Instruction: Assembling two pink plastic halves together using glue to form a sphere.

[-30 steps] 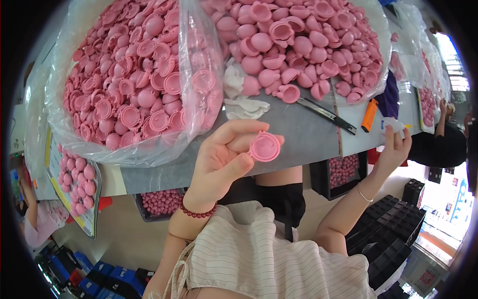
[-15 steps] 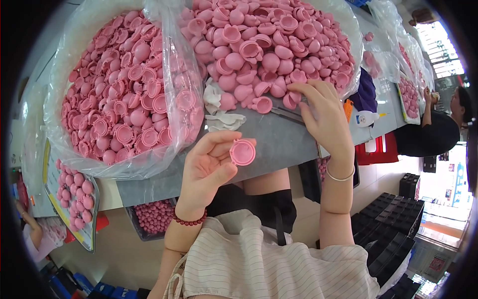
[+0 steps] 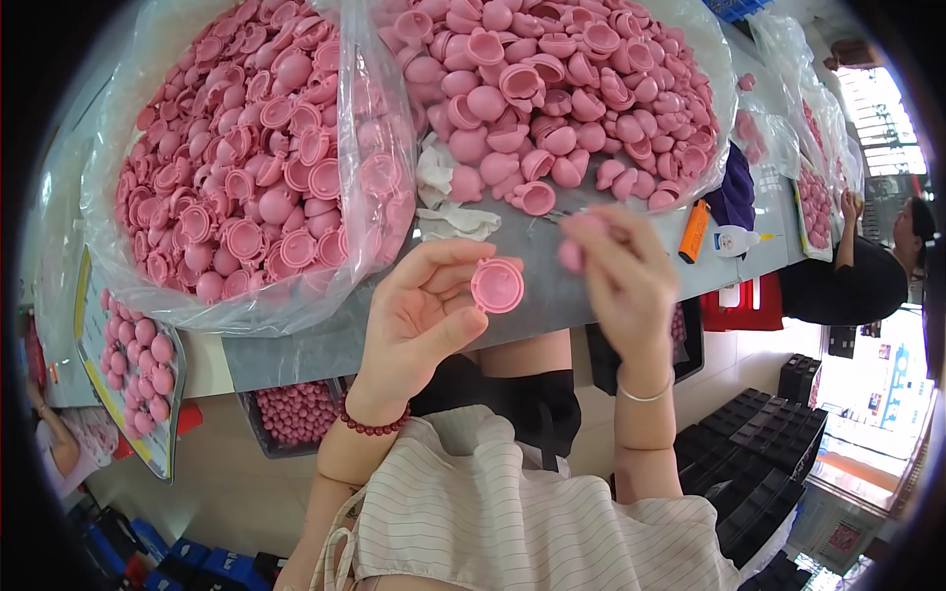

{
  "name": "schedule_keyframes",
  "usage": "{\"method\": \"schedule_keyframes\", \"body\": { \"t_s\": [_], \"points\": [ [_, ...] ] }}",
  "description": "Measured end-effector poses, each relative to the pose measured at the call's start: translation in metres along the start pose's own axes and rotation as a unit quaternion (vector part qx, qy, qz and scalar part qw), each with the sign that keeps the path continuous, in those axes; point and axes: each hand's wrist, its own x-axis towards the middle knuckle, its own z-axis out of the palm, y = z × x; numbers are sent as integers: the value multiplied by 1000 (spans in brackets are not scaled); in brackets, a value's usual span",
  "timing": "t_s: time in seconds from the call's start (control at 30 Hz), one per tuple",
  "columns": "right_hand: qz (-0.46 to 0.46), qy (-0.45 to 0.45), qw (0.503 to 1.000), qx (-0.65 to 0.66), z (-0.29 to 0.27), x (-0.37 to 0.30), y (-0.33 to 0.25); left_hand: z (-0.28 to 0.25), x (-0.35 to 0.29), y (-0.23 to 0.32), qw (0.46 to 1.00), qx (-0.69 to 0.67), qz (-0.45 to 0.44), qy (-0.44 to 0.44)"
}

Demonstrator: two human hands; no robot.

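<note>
Between the thumb and fingers of my left hand [image 3: 414, 310] is a round pink plastic half shell [image 3: 497, 286], its hollow side facing up at me. My right hand [image 3: 636, 286], smeared by motion, is closed on another pink shell piece [image 3: 573, 254] over the grey tabletop [image 3: 537, 261], to the right of the first shell. The fingers partly hide this piece, so its exact shape is unclear. Beyond both hands lies a large heap of pink shell halves [image 3: 552, 103]. A thin metal tool [image 3: 548, 214] lies near the heap's front edge, partly hidden.
A clear plastic bag [image 3: 286, 320] full of pink ring-rimmed shells stands at left. Crumpled white cloth [image 3: 458, 223] lies before the heap. To the right are an orange-handled tool [image 3: 695, 232], a white bottle [image 3: 734, 240] and purple cloth [image 3: 731, 187]. Another person [image 3: 857, 266] sits at far right.
My right hand has drawn back from the heap toward me, now with a pink shell piece in its fingers. My left hand still holds its half shell, slightly farther right in view.
</note>
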Motion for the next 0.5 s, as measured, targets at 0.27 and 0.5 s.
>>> {"method": "schedule_keyframes", "body": {
  "t_s": [0.27, 0.5],
  "points": [
    [-36, 132, 988, -74, -3, 6, 14, 3, 3, 1, 1000, 5, 12, -3],
    [35, 131, 988, -72, -18, 37, 38, 2, 1, 0, 1000, 12, 21, 3]
  ]
}}
